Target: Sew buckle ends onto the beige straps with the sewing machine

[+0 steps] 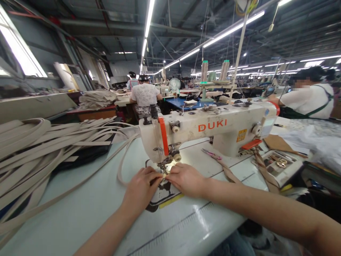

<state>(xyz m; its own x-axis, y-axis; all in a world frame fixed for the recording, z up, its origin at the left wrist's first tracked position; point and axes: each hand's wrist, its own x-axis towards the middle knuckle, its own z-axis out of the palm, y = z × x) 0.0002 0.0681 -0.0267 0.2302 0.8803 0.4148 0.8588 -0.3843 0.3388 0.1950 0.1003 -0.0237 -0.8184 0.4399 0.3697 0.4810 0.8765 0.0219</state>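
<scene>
Pinching the beige strap end at centre frame, right under the presser foot | left hand and right hand both closed on it, fingertips meeting | looks light, floppy, flat, probably not slippery | I'd grip the edges close to the foot | rest loops toward the strap pile, left of frame

On the arm of the sewing machine in front of you, the one word you can read is the brand DUKI, set in bold orange capitals on the cream-white casing and facing you. Just to the right of that word, the small yellow sticker on the same casing carries print too fine to make out. The scale of fine lines printed near the front edge of your table shows ticks only, with any figures too small to read.
</scene>
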